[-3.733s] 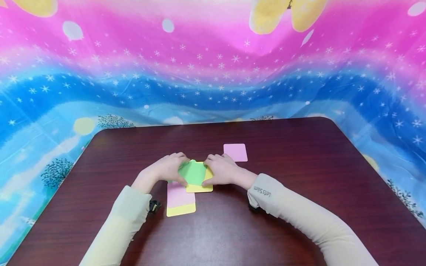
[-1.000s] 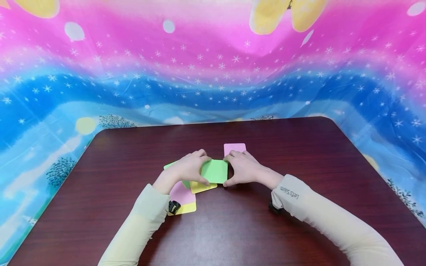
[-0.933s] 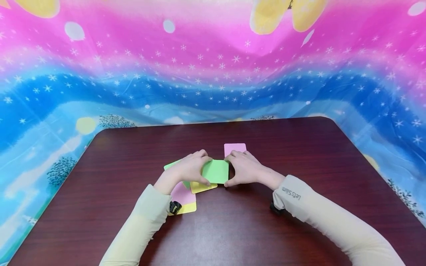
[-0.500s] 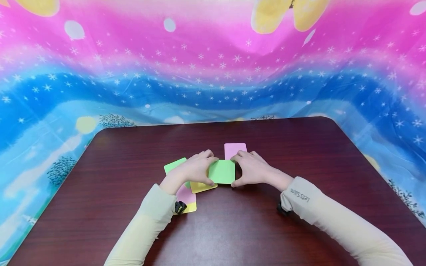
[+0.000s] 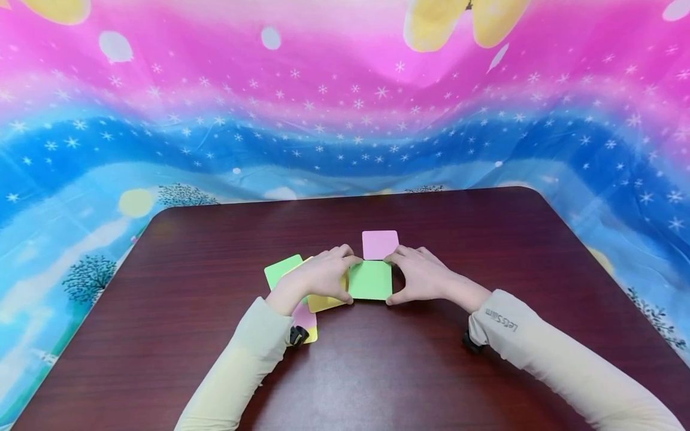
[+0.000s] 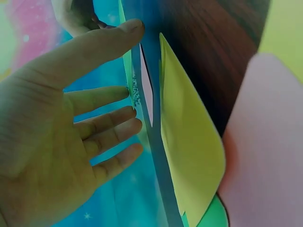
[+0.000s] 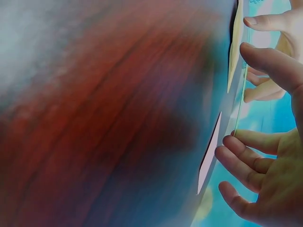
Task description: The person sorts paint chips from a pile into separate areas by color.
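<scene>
1. Showing edge-on in both wrist views: one green card (image 5: 370,279), which we record as raised over the middle of the desk (image 5: 431,365), just nearer than a pink card (image 5: 380,244).
2. Left hand (image 5: 322,276): grasping the green card's left side between thumb and forefinger.
3. Right hand (image 5: 424,275): grasping its right side likewise.
4. Yellow card (image 5: 324,304), partly under the left hand in our head view; it overlaps a second green card (image 5: 283,269) and a lower pink card (image 5: 305,317).
5. Bottom yellow card (image 5: 311,336), a strip visible beyond the lower pink card's near edge.
6. Two pale sleeves (image 5: 550,362), the right one lettered; we note a black wrist device (image 5: 298,336) at each cuff.
7. Printed cloth (image 5: 345,96), pink and blue with snowflakes, behind.
</scene>
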`<state>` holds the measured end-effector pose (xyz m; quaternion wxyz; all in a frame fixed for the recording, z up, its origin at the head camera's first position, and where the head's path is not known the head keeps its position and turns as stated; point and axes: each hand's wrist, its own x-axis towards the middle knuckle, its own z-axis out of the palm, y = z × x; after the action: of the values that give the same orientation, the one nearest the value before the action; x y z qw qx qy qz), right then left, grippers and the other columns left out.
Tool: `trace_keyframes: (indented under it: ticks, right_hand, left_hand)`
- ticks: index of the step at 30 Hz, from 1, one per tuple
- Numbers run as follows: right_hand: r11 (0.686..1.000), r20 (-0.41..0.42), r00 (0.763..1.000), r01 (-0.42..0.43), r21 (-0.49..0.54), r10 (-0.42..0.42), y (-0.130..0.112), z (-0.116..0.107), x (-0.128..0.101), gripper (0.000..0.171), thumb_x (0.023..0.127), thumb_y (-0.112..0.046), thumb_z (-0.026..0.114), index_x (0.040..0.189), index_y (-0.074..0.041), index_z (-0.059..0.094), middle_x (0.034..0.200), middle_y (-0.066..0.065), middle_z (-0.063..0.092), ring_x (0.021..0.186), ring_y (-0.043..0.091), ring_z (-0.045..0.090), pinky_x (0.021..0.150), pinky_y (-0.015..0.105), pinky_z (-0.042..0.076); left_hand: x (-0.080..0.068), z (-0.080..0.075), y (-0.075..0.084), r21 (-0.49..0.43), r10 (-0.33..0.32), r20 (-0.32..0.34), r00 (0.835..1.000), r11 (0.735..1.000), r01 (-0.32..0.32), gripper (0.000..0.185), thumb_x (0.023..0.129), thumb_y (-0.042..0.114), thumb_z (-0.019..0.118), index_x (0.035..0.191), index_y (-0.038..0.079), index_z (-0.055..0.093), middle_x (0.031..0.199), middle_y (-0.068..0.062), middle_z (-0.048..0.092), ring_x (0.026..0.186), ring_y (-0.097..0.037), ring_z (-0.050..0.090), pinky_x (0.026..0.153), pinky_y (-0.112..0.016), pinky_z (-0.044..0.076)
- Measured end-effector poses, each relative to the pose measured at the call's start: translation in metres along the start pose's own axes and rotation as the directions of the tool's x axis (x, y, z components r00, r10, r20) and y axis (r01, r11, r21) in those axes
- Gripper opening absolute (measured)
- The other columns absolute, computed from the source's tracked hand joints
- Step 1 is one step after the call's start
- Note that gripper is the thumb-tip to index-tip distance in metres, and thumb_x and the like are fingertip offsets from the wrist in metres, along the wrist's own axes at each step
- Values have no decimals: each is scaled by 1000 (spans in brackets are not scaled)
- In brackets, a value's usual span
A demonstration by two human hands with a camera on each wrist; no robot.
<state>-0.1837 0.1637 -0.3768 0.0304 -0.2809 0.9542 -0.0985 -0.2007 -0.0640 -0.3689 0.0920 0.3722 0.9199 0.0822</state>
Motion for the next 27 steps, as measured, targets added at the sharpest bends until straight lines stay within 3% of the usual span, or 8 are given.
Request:
trace_keyframes:
  ticks: [16, 27]
  right_hand:
    - [1000, 26, 1000, -11, -6, 11, 13, 0, -10, 72, 60, -52, 75, 117, -12, 57, 104, 1, 54, 93, 14, 51, 87, 41, 35]
    - [1000, 59, 998, -24, -17, 25, 21, 0, -13, 75, 61, -53, 74, 120, -10, 56, 107, 0, 53, 97, 16, 50, 83, 40, 36]
  left_hand:
    - [12, 5, 13, 19, 6, 21, 1000, 1000, -7, 75, 65, 45, 76, 128, 12, 51, 108, 0, 45, 94, -15, 45, 83, -29, 40]
    - [20, 11, 19, 3, -9, 51, 999, 1000, 9, 74, 68, 44, 75, 129, 12, 50, 113, -1, 46, 103, -16, 43, 90, -31, 37]
